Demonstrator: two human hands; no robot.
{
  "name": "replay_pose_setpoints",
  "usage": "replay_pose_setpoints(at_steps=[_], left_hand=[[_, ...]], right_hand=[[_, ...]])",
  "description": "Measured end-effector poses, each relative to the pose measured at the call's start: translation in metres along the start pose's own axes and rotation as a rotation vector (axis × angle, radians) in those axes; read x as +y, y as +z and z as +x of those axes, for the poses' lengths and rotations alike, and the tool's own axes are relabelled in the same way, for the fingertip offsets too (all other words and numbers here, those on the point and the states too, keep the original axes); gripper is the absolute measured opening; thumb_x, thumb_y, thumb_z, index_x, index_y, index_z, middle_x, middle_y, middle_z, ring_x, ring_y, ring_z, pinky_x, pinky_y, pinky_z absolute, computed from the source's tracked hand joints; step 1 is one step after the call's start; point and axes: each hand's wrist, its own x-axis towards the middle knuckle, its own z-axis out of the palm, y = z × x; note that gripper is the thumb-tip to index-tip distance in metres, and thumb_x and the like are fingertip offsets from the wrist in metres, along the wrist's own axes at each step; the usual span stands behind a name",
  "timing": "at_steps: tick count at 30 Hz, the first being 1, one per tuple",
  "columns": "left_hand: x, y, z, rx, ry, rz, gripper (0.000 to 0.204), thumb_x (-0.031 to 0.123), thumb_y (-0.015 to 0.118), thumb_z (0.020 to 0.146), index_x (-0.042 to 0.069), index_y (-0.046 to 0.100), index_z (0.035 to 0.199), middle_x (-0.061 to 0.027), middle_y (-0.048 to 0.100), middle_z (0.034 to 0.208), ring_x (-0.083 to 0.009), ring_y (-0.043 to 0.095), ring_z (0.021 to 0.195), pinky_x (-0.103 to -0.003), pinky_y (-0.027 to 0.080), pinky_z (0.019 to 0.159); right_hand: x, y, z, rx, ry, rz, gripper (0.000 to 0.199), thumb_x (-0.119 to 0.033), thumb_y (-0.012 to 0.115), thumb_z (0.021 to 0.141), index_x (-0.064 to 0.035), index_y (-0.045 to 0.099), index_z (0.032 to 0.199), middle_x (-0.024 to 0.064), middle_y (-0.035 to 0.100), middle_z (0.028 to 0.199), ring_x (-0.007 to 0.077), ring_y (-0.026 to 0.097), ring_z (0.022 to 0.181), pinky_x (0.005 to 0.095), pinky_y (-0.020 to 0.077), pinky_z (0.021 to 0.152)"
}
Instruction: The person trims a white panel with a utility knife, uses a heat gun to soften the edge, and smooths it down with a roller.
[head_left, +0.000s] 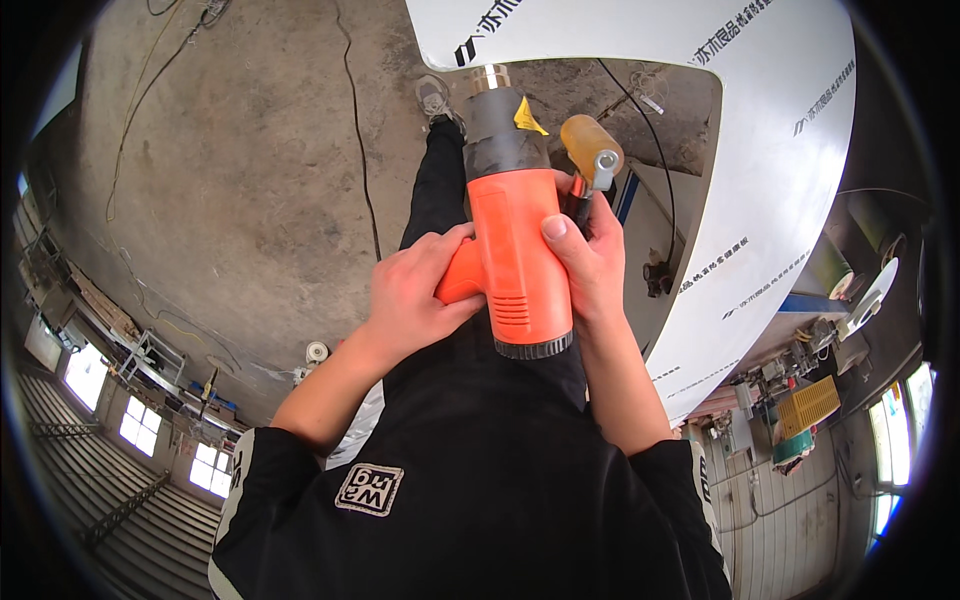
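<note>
An orange heat gun point(520, 255) is held in front of my body, its dark barrel and metal nozzle tip pointing away from me. My left hand point(415, 285) is closed around its handle; the fingertips on the far side are hidden. Against the right side of the gun's body lies the thumb of my right hand point(595, 270). That same hand grips a hand roller point(585, 148) with an amber cylinder and a metal bracket, and its handle is mostly covered by my fingers. A yellow tag sticks out from the gun's barrel.
A large white panel point(770, 150) with printed film curves around the far side and right. Dark cables point(355, 120) run over the concrete floor point(250, 180). One shoe point(433, 97) shows beyond my hands. A yellow crate point(808, 406) stands among clutter at the right.
</note>
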Motion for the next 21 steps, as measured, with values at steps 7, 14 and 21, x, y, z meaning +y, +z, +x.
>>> replay_pose_setpoints(at_steps=[7,14,21], left_hand=[[0.017,0.033,0.037,-0.087,0.135,-0.050,0.078,0.030,0.092,0.064,0.009,0.063,0.134,-0.0065,0.067,0.095,-0.0273,0.068,0.074,-0.038,0.054,0.064],[0.030,0.036,0.047,-0.115,0.105,-0.079,0.074,0.025,0.092,0.065,0.006,0.065,0.132,-0.0075,0.071,0.098,-0.0276,0.070,0.078,-0.036,0.056,0.068],[0.005,-0.002,0.002,-0.072,-0.024,-0.027,0.077,0.025,0.092,0.062,0.008,0.066,0.133,-0.0085,0.071,0.099,-0.0283,0.071,0.078,-0.037,0.056,0.069]], right_hand=[[-0.009,-0.052,-0.007,0.166,-0.113,0.000,0.064,-0.036,0.081,0.092,0.0049,0.058,0.135,0.0140,0.066,0.125,0.0196,0.066,0.111,0.0338,0.0541,0.099],[-0.014,-0.066,-0.006,0.171,-0.146,0.017,0.067,-0.040,0.079,0.092,0.0046,0.056,0.136,0.0155,0.066,0.126,0.0214,0.067,0.110,0.0357,0.0549,0.100],[-0.003,-0.004,-0.007,0.041,-0.008,-0.011,0.061,-0.029,0.082,0.090,0.0041,0.059,0.135,0.0108,0.069,0.118,0.0156,0.067,0.104,0.0324,0.0530,0.097]])
